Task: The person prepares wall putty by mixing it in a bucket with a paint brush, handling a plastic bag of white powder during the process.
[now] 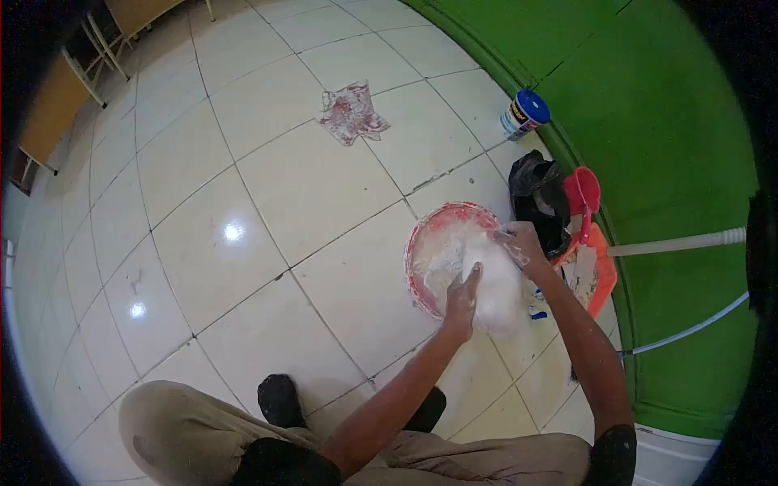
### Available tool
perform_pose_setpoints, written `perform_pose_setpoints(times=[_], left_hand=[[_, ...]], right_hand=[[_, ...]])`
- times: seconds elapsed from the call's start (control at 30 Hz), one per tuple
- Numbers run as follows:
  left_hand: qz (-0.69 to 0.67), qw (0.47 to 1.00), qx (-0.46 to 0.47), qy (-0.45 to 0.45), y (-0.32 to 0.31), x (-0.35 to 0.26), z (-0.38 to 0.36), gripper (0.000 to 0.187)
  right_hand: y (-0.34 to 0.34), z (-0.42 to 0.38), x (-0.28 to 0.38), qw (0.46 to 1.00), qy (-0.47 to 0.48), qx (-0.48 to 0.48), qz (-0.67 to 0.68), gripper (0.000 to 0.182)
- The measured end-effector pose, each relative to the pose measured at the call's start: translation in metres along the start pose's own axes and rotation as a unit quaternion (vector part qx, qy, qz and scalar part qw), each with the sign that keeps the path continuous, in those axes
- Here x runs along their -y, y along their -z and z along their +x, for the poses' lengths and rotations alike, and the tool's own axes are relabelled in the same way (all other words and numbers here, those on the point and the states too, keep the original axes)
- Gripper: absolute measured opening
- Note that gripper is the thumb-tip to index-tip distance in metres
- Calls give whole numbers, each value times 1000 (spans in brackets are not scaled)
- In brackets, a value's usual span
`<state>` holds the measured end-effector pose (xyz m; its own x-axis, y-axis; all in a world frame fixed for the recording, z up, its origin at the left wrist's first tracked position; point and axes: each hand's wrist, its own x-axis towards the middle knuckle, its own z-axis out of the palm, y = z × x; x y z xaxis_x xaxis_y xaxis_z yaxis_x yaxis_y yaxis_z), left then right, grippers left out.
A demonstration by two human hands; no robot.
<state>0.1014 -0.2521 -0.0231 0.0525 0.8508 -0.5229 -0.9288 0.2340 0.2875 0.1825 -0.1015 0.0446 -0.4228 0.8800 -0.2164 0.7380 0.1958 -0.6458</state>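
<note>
Grips a white bag (496,293), seemingly plastic, with curled left hand (462,301) and bunched right hand (521,245), at red-rimmed bucket (412,271), over tiled floor (243,202) beside green wall (664,146)

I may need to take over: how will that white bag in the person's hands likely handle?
The white bag is probably floppy, since it bulges softly. It may be heavy for its size, as it looks full and both the left hand and right hand hold it. Pale smears on the right hand suggest its surface could be slippery.
</note>
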Motion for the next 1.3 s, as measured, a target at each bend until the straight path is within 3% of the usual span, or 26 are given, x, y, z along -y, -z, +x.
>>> perform_pose_setpoints(times=[0.07, 0.13, 0.2, 0.27, 0.3, 0.43, 0.5, 0.57, 0.73, 0.83, 0.87, 0.93, 1.03, 1.07, 1.1, 1.13, 1.2, 1.3], left_hand=[[13, 994, -74, -76, -3, 6, -3, 57], [30, 991, -103, -86, -7, 5, -11, 57], [46, 986, -131, -96, -14, 0, -23, 56], [31, 980, -179, -79, -18, -2, -33, 56], [32, 980, -180, -80, -16, 2, -33, 56], [42, 980, -163, -107, -6, 27, -36, 55], [46, 981, -151, -113, -6, 34, -39, 55], [141, 945, -215, -201, -13, 43, -44, 58], [109, 974, -140, -141, -15, 51, -61, 65], [130, 982, -116, -73, -9, 67, -64, 64], [128, 984, -116, -37, -9, 72, -66, 63], [134, 983, -118, -48, -20, 76, -70, 61], [112, 987, -110, -27, -22, 80, -73, 57], [85, 992, -98, 3, -21, 80, -71, 55], [85, 991, -98, 2, -18, 85, -66, 55], [158, 981, -103, -46, -16, 91, -60, 54], [225, 964, -111, -89, -19, 89, -64, 52], [149, 986, -67, -28, -28, 85, -69, 54]], right_hand=[[-9, 4, -7, 999, -3, 20, 39, 28], [-14, 5, -11, 996, -5, 40, 78, 30], [-16, -1, 2, 998, 50, 12, -33, 32], [-13, -3, 12, 998, 36, 45, -37, 34], [-14, -4, 15, 996, 20, 78, -41, 35], [-22, -15, 1, 998, 29, 42, -28, 38], [-22, -23, -3, 994, 31, 50, -89, 37], [-25, -37, -14, 998, 8, 40, -49, 37], [-12, -59, -50, 998, -14, 50, -42, 34], [-6, -77, -72, 999, 19, -12, 33, 40], [1, -85, -60, 1000, -21, 3, 21, 38], [9, -99, -46, 998, -65, 15, 14, 35], [19, -110, -54, 997, -17, -36, -65, 33], [22, -111, -75, 994, 49, -27, -91, 35], [23, -111, -77, 987, 115, -17, -116, 36], [22, -110, -80, 987, 114, -16, -114, 36], [24, -113, -61, 992, -48, -45, -107, 39], [27, -107, -88, 997, -50, 2, -65, 41]])
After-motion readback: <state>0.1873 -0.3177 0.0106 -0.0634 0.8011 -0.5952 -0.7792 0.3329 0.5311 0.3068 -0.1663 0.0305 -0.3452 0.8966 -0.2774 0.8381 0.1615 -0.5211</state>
